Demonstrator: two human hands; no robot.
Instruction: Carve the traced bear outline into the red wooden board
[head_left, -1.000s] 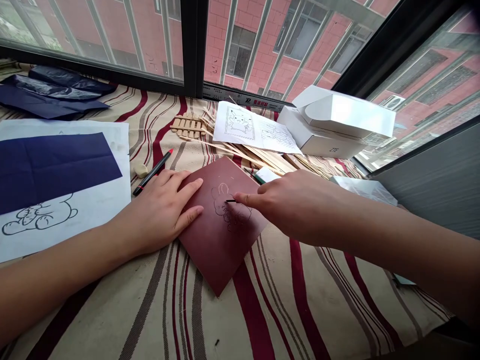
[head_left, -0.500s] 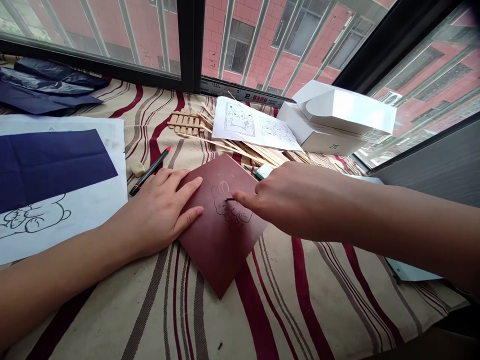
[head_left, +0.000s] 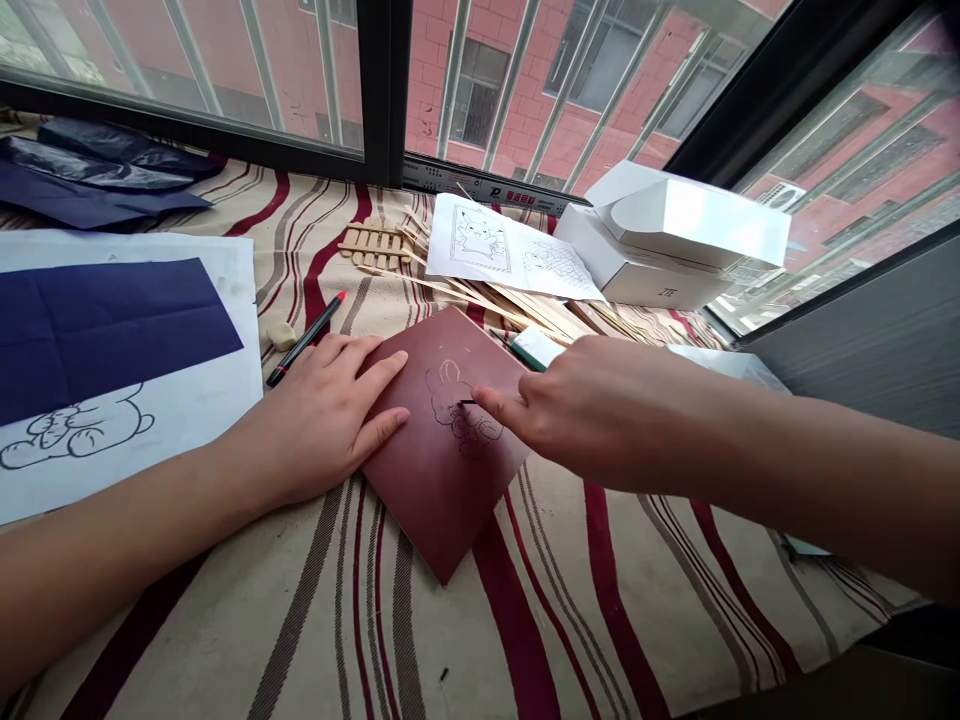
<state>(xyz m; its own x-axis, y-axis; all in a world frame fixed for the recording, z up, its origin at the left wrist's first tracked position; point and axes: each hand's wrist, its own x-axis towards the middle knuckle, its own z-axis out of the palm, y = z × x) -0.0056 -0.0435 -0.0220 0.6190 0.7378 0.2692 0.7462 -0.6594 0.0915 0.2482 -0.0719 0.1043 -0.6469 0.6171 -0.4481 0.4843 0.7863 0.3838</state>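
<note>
A reddish-brown square board (head_left: 442,510) lies turned like a diamond on the striped cloth, with a rabbit-like line drawing (head_left: 459,415) on its upper half. My left hand (head_left: 322,425) rests with fingers spread on the board's left edge. Above the drawing, my right hand (head_left: 570,410) is closed round a thin dark-tipped tool (head_left: 467,402), its tip at the middle of the drawing. Most of the tool is hidden by the fingers. A black and red pen (head_left: 306,340) lies beyond my left hand, beside a small pale lump (head_left: 281,336).
On the left is white paper (head_left: 187,440) with a drawing, partly under a dark blue sheet (head_left: 112,330). Farther back are wooden sticks (head_left: 525,305), a printed sheet (head_left: 469,240) and a white box (head_left: 667,240). A green and white eraser-like block (head_left: 536,348) lies behind my right hand.
My right hand and the tool tip have shifted slightly right. More of the green and white block shows, and the view has moved a little.
</note>
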